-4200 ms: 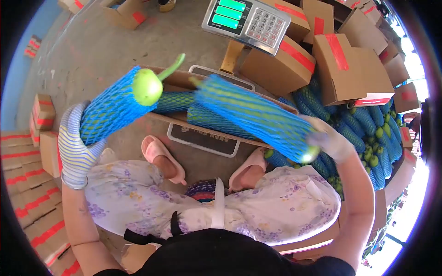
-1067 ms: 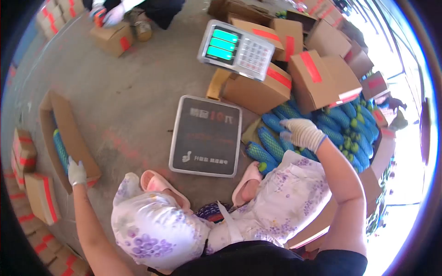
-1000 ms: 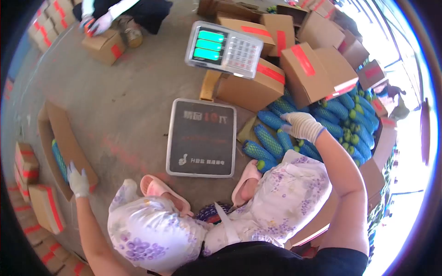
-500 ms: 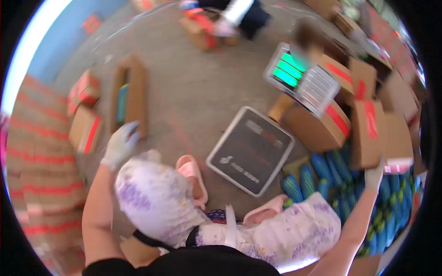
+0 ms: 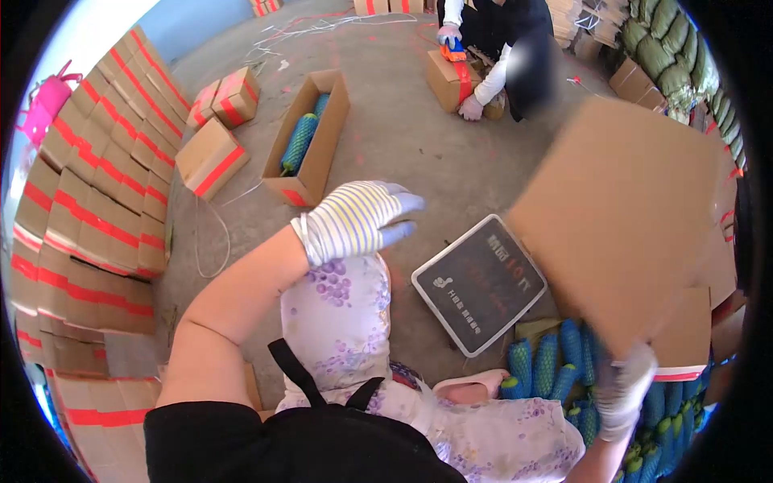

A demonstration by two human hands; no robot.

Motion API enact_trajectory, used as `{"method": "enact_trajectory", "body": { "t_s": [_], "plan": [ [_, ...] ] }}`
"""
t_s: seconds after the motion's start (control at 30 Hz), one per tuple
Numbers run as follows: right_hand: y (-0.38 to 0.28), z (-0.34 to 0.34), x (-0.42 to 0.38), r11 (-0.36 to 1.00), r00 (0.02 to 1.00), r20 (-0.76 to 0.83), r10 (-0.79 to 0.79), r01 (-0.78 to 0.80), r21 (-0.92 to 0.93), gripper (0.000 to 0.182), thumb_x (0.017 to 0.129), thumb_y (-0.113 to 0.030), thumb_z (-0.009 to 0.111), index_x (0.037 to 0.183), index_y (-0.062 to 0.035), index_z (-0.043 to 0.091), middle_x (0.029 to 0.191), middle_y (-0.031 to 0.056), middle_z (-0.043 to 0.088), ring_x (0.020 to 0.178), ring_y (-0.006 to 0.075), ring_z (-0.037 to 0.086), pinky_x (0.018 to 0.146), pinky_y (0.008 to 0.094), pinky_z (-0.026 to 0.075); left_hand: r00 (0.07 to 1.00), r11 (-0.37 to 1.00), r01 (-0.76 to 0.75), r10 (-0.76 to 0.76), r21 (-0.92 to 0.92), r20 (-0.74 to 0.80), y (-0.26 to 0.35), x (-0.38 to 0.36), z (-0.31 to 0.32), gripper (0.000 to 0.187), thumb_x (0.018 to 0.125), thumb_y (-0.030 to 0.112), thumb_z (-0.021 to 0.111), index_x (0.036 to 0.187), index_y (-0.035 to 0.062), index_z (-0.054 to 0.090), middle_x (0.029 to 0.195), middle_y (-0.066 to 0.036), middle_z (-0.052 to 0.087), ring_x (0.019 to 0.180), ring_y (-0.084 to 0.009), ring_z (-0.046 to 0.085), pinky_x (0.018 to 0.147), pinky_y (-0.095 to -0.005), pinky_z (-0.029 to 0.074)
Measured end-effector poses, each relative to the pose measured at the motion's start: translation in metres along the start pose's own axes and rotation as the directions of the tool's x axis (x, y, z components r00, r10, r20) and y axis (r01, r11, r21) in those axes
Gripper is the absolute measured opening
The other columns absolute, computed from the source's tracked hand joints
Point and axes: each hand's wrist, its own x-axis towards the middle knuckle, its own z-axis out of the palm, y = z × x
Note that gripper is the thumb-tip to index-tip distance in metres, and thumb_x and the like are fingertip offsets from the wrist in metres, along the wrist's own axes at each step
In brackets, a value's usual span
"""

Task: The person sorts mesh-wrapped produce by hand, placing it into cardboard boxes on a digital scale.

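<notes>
My left hand (image 5: 362,221), in a striped, grey-fingered glove, hangs above my knee with its fingers stretched out and nothing in them. A cardboard box (image 5: 624,217), blurred by motion, is raised at the right. My right hand (image 5: 626,390), gloved too, grips its lower edge. The box covers the display of the scale. Left of the box, the dark platform of the scale (image 5: 481,286) lies on the floor with nothing on it. Beneath my right hand are many long green vegetables in blue net sleeves (image 5: 546,366).
An open long carton (image 5: 330,141) holding netted vegetables stands ahead on the left. Taped boxes (image 5: 212,157) sit beside it, and a tall stack of boxes (image 5: 97,201) lines the left. Ahead, a co-worker (image 5: 499,56) holds an orange tape dispenser (image 5: 453,52) on a carton (image 5: 444,80).
My left hand has come away from the long carton towards the middle. My right hand has raised a box from the right side, now over the scale's display. My view has shifted.
</notes>
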Motion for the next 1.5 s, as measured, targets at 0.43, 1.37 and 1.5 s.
{"method": "enact_trajectory", "body": {
  "t_s": [0.43, 1.37, 1.5],
  "plan": [
    [-0.020, 0.168, -0.001, 0.891, 0.683, 0.618, -0.389, 0.449, 0.065, 0.014, 0.085, -0.016, 0.059, 0.095, -0.0117, 0.068, 0.089, 0.0088, 0.070, 0.088, 0.0276, 0.069, 0.076, 0.0420, 0.052, 0.980, 0.976, -0.174, 0.184, -0.129, 0.076, 0.057, -0.025, 0.049, 0.039, 0.093, 0.027, 0.060, 0.125, 0.0047, 0.060, 0.123, -0.020, 0.062, 0.108, -0.0370, 0.063, 0.093, -0.0436, 0.052],
    [-0.003, 0.157, 0.000, 0.982, 0.729, 0.672, -0.130, 0.190, -0.017, 0.063, 0.065, -0.037, 0.082, 0.120, -0.0123, 0.065, 0.105, 0.0093, 0.070, 0.102, 0.0286, 0.064, 0.103, 0.0481, 0.039, 0.702, 0.965, -0.260, 0.162, 0.039, 0.694, 0.070, 0.086, 0.166, 0.029, 0.078, 0.020, 0.069, 0.105, 0.0129, 0.076, 0.100, -0.011, 0.075, 0.094, -0.0314, 0.071, 0.074, -0.0461, 0.057],
    [-0.013, 0.158, 0.016, 0.991, 0.658, 0.753, -0.033, 0.117, -0.059, 0.068, 0.065, -0.040, 0.081, 0.124, -0.0118, 0.063, 0.103, 0.0098, 0.070, 0.099, 0.0281, 0.065, 0.096, 0.0449, 0.043, 0.715, 0.961, -0.269, 0.160, 0.057, 0.680, 0.070, 0.080, 0.174, 0.019, 0.078, 0.021, 0.070, 0.093, 0.0130, 0.077, 0.089, -0.010, 0.075, 0.086, -0.0323, 0.072, 0.070, -0.0459, 0.058]
  ]
}}
